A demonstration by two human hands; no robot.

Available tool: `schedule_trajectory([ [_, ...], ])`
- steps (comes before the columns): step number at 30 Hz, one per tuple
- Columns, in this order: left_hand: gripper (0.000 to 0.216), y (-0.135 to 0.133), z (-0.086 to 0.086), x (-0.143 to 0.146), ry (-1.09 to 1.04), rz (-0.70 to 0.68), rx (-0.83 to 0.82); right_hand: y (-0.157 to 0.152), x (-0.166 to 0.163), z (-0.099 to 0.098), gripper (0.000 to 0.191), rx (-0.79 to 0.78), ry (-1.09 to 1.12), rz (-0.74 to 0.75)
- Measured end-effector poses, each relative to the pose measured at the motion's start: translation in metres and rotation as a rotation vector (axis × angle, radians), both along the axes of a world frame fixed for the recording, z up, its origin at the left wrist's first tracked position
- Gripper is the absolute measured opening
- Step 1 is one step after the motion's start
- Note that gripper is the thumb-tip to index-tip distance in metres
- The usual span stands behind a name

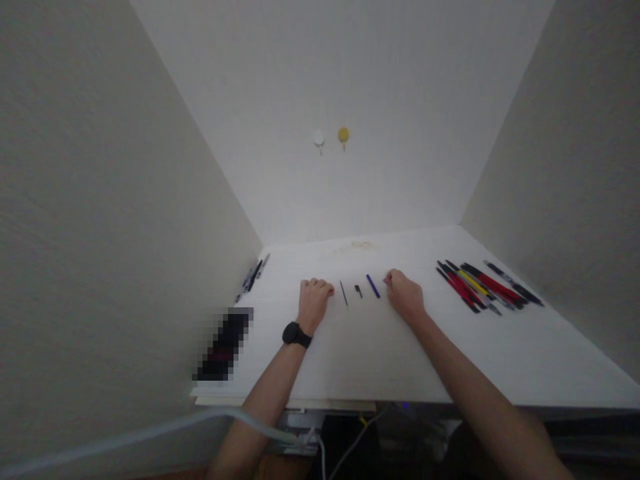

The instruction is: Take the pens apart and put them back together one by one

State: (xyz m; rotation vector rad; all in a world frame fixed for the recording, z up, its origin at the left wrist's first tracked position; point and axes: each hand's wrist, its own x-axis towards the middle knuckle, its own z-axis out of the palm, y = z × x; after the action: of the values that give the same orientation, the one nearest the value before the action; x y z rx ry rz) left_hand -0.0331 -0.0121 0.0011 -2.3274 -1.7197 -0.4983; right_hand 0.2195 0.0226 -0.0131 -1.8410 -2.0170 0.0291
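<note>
Head view, person seated at a white tabletop (360, 347) set into a pale-walled corner.

Hands: the left hand (314, 300) rests knuckles-up on the tabletop with its fingers curled under into a loose fist, and nothing shows in its grasp. The right hand (404, 295) is in the same posture, fingers tucked, with no item visible in it. They lie near each other with a small gap between them. A black wristwatch (297, 335) sits on the left wrist, its face too dark to read.

Parts in the gap, left to right:
- thin dark rod (344, 293), lying flat just beside the left hand's knuckles, not touching them
- small black piece (358, 290), midway between the hands
- blue pen barrel (373, 286), angled, just beside the right hand's fingers; I cannot tell whether they touch

Other items: a pile of pens (480, 285) in red, black and yellow lies well apart to the right, its print too small to read. A few dark pens (253, 275) lie along the left wall edge. A pixelated dark object (225, 345) sits at the near left corner with nothing on it legible. A white wall hook (319, 139) and a yellow wall hook (343, 135) hang side by side on the back wall. A pale hose (150, 433) runs below the table's front edge.
</note>
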Motion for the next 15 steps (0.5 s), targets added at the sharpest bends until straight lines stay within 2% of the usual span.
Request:
schedule_trajectory([
  [5, 0.013, -0.001, 0.003, 0.007, -0.156, -0.033, 0.087, -0.007, -0.006, 0.012, 0.019, 0.051, 0.195, 0.055],
  [10, 0.020, -0.001, 0.001, 0.009, -0.391, -0.028, 0.162, -0.015, -0.035, 0.029, 0.021, 0.190, 0.501, 0.291],
  [12, 0.022, 0.000, -0.001, 0.009, -0.471, -0.028, 0.184, -0.017, -0.048, 0.029, 0.023, 0.249, 0.587, 0.355],
  [15, 0.021, 0.001, -0.003, 0.010, -0.581, -0.063, 0.228, -0.022, -0.061, 0.021, 0.027, 0.322, 0.655, 0.359],
])
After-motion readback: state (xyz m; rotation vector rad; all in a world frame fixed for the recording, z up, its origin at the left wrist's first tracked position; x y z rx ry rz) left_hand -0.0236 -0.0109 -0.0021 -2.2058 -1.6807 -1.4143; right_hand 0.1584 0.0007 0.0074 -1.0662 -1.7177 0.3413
